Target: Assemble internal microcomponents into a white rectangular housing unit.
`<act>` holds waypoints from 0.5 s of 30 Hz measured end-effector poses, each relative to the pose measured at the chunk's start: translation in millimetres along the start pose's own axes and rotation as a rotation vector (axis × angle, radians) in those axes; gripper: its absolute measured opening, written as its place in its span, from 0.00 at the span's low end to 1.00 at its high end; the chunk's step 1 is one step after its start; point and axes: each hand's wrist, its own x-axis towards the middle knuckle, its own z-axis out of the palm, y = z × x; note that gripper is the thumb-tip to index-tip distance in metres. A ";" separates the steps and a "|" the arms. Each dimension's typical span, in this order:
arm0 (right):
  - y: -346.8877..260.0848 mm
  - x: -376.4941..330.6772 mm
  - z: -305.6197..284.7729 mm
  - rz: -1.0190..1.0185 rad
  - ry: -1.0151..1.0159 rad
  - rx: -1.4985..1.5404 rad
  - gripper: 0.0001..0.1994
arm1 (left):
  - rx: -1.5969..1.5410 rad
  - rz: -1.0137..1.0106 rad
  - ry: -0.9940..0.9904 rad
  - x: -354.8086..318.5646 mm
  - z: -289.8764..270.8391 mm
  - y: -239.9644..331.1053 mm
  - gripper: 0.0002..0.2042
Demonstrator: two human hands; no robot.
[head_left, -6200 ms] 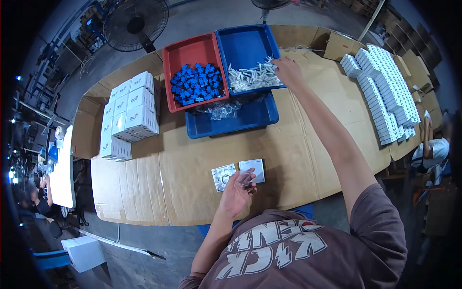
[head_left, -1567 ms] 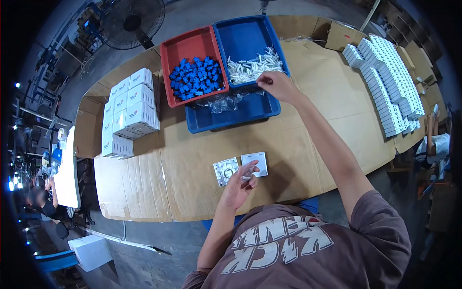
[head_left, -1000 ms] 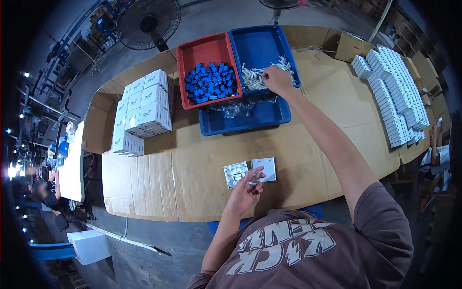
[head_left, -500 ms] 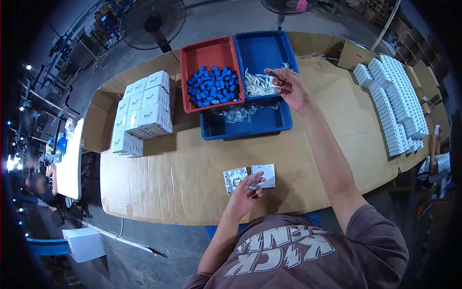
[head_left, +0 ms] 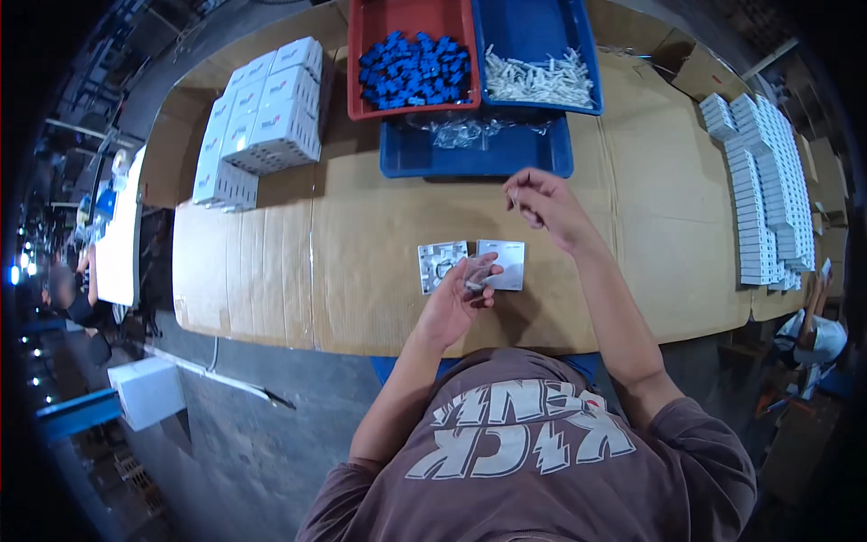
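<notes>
My left hand rests near the table's front edge and pinches a small clear plastic bag over two square plates. One is a grey plate with openings; the other is a plain white plate beside it. My right hand hovers above the cardboard between the plates and the trays, fingers closed on a small white part. Behind it stand a red tray of blue parts, a blue tray of white parts, and a lower blue tray with clear bags.
Brown cardboard covers the table. White boxes are stacked at the back left. Rows of small white boxes line the right side. Other people sit at the far left and far right.
My right hand has left the blue tray of white parts and come back toward me with a small part. My left hand has stayed on the bag by the plates.
</notes>
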 end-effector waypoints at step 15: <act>12.9 -45.2 17.5 -0.121 -0.215 -0.566 0.09 | 0.057 -0.065 0.044 6.8 -1.6 -6.3 0.22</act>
